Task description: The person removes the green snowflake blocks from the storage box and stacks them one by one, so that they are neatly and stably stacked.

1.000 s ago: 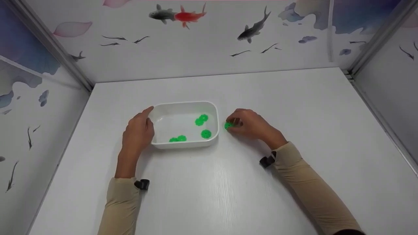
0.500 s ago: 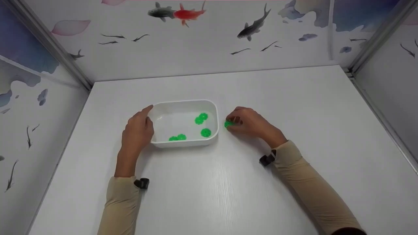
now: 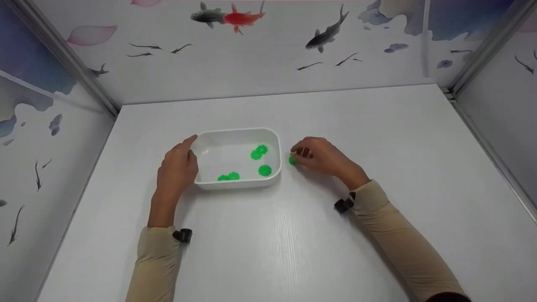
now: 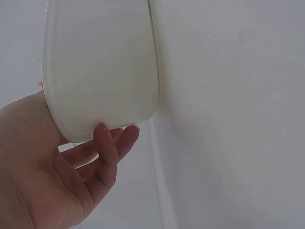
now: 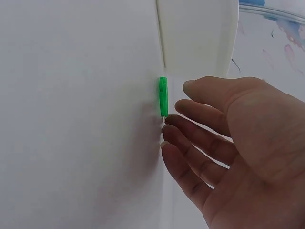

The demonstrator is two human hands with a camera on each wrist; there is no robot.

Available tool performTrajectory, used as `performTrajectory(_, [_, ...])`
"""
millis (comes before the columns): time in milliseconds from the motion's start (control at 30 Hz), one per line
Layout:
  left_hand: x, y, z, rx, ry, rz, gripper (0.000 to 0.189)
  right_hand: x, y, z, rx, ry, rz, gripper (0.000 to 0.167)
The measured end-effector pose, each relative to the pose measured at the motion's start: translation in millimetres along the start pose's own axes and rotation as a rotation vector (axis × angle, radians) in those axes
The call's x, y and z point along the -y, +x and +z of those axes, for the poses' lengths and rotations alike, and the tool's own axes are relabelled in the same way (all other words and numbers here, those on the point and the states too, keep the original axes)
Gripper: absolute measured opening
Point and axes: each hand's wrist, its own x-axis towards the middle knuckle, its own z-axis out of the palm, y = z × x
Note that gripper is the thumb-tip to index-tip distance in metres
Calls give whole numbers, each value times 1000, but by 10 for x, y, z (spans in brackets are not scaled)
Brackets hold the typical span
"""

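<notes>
My left hand (image 3: 178,170) holds the left end of a white plastic box (image 3: 235,185). In the left wrist view its fingers curl against the end wall (image 4: 95,62), and the thumb goes out of sight past the rim. Inside the box lie several green flower-shaped plastic discs (image 3: 264,170), two pairs of them overlapping. Just right of the box, another green disc (image 5: 163,97) lies flat on the table. My right hand (image 3: 321,157) is beside that disc, thumb and index finger apart from it, other fingers loosely bent with their tips near the tabletop.
The white table (image 3: 251,251) runs back to a wall (image 3: 268,63) printed with fish and petals. Side panels (image 3: 50,142) stand at left and right. Each wrist carries a small black camera (image 3: 345,205).
My right fingers have loosened from the green disc beside the box, which stays in about the same place. The left hand and the box hold still.
</notes>
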Motion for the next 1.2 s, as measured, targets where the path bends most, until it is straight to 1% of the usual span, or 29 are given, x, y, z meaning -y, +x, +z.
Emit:
performTrajectory(100, [-2, -1, -2, -1, 1, -1, 50, 11, 2, -5, -30, -5, -5, 29])
performTrajectory(233, [-9, -10, -9, 0, 1, 5, 50, 28, 10, -9, -98, 1, -30, 27])
performTrajectory(467, [-9, -16, -6, -2, -3, 18, 50, 125, 19, -19, -225, 53, -89, 28])
performTrajectory(600, [-6, -11, 5, -3, -6, 16, 50, 200, 27, -17, -267, 82, -124, 29])
performTrajectory(867, [-16, -15, 0, -4, -11, 11, 50, 347, 61, 1, -293, 121, -208, 32])
performTrajectory(1133, [-10, -12, 6, 10, -5, -7, 51, 435, 122, 59, -266, 155, -243, 30])
performTrajectory(1200, [-5, -13, 9, 10, -5, 1, 51, 454, 139, 72, -262, 159, -253, 30])
